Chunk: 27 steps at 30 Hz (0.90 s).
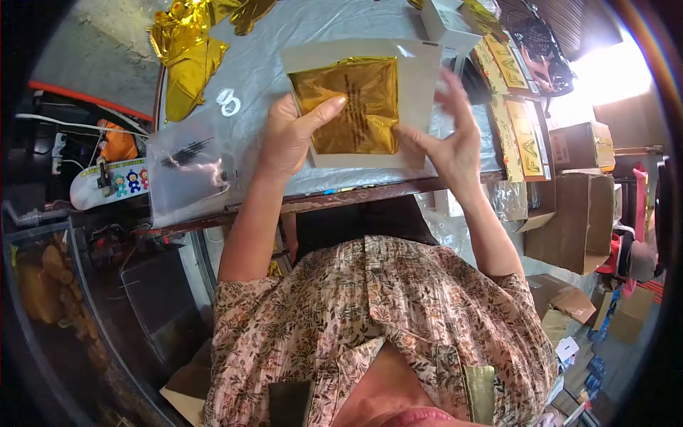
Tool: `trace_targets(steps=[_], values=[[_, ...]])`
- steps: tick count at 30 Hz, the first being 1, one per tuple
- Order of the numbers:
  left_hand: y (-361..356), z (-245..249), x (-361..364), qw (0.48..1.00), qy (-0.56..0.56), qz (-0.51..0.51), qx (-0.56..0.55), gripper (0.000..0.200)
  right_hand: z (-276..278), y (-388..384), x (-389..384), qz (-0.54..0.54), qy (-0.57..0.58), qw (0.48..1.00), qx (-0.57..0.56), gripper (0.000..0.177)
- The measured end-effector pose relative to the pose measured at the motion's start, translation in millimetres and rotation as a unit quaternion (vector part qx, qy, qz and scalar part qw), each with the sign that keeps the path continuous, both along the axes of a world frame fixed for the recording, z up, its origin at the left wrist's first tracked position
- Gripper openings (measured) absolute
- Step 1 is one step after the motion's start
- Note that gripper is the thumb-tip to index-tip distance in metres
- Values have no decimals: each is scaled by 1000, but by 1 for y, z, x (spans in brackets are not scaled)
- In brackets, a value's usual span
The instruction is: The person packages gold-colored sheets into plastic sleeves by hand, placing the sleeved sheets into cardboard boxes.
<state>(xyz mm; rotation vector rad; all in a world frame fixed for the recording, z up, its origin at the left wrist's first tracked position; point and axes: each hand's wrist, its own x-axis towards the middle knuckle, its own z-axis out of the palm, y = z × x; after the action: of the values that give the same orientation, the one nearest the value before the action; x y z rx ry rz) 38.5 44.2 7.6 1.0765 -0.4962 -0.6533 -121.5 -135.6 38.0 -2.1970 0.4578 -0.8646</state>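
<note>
A folded gold foil packet [348, 107] with dark print lies in a clear plastic bag [416, 92] above the table. My left hand [290, 132] grips the packet's left side, thumb on top and the fingers hidden underneath. At the right edge of the bag is my right hand [455, 139]. Its thumb touches the packet's lower right corner, while its other fingers are stretched apart and blurred. Left of my left hand, another clear printed bag [188, 181] lies flat at the table edge. Near it sit small white rings [229, 104].
Crumpled gold foil [188, 71] lies at the table's back left. A white open box [452, 25] stands at the back right. Printed cartons [523, 139] line the right side, with cardboard boxes [583, 213] beyond. The table's front edge [341, 198] runs before my body.
</note>
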Motion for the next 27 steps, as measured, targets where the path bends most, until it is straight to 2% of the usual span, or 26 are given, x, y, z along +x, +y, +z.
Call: trace_targets(steps=[1,2,3,4,5,7,8,11,12,14,15,16,17,18,19,21,23,25,26,27], values=[[1,0,-3,1000,1,-2,0,20,4,-3,-1,-2,1,1000,0,75],[2,1,-7,1000,-17,17,12,20,7,-7,-3,-40,-66,985,-156,85],[3,2,-11,998,-34,36,24,21,11,-11,-4,-76,-130,940,-307,95],[2,3,-17,999,-32,35,24,21,14,-8,0,-92,-200,936,-275,83],[1,4,-23,998,-32,55,9,21,14,-10,-5,-93,-198,936,-277,83],[0,8,-30,997,-33,73,-8,21,15,-15,-15,-11,-82,978,-193,63],[2,9,-35,996,-30,82,1,20,16,-16,-16,-13,-81,977,-194,63],[4,13,-35,996,-7,86,26,20,20,-17,-17,70,-50,989,-119,20],[7,12,-33,996,10,82,46,19,20,-20,-15,71,-45,988,-129,14],[20,11,-13,993,19,54,108,34,16,-29,-17,53,19,995,-85,16],[23,18,-4,990,17,44,132,39,17,-32,-21,42,73,996,-19,19],[27,30,4,982,0,24,186,46,12,-40,-23,34,76,996,-19,19],[31,27,15,982,1,19,186,46,3,-51,-24,20,115,993,8,20],[35,23,31,982,-20,-42,185,46,-4,-58,-25,10,153,987,39,22],[38,18,48,977,-43,-100,183,47,-2,-64,-25,-3,204,979,7,22],[35,2,81,970,-73,-111,202,49,-7,-82,-20,-9,174,984,-24,21],[32,-8,106,935,-62,-205,284,49,-12,-98,-9,-21,122,989,-76,18],[26,-9,104,920,-92,-208,319,50,-33,-136,9,-9,14,965,-263,18],[24,-13,100,899,-205,-116,370,52,-16,-126,18,-93,171,962,-191,27],[20,-16,95,855,-316,-24,411,53,-19,-138,26,-94,149,957,-231,30]])
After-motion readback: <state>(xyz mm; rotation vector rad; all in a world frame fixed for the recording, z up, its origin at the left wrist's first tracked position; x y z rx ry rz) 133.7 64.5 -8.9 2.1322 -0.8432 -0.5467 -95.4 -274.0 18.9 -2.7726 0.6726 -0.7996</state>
